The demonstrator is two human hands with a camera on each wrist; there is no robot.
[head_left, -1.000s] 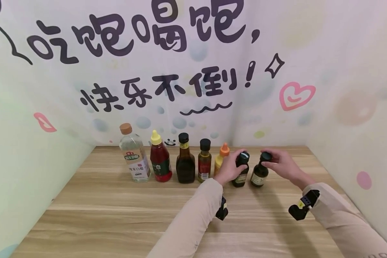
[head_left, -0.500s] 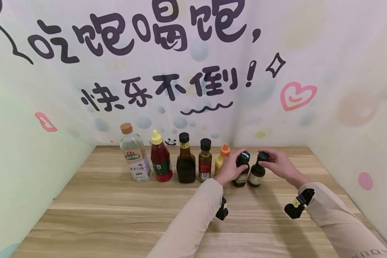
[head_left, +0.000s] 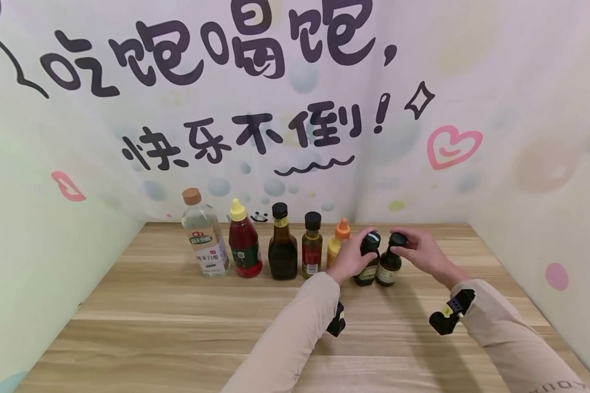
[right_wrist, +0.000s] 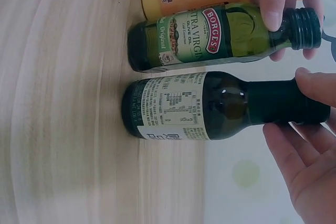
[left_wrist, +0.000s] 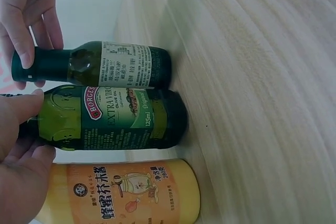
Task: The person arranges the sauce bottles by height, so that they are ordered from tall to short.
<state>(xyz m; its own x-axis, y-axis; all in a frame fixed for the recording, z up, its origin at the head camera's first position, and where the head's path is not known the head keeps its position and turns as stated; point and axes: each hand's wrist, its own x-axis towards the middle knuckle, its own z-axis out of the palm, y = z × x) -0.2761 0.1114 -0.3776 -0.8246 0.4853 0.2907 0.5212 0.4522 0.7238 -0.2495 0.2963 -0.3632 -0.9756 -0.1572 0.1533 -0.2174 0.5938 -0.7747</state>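
Note:
My left hand (head_left: 350, 255) grips the neck of a green olive oil bottle (left_wrist: 118, 116), which stands upright near the right end of a row. My right hand (head_left: 426, 252) pinches the dark capped neck of a small dark bottle (right_wrist: 173, 106) with a white label, standing just right of the olive oil. In the left wrist view the two bottles sit side by side, nearly touching. A yellow squeeze bottle of honey mustard (left_wrist: 126, 192) with an orange tip stands left of the olive oil, partly hidden behind my left hand in the head view.
Further left along the row stand a red-labelled bottle (head_left: 312, 248), a dark sauce bottle (head_left: 282, 254), a red squeeze bottle (head_left: 245, 245) with a yellow tip and a clear vinegar bottle (head_left: 205, 240). Behind the wooden table (head_left: 177, 338) hangs a printed cloth (head_left: 216, 180).
My right hand has moved the small dark bottle left, up beside the olive oil bottle. My left hand and the olive oil bottle have stayed in place.

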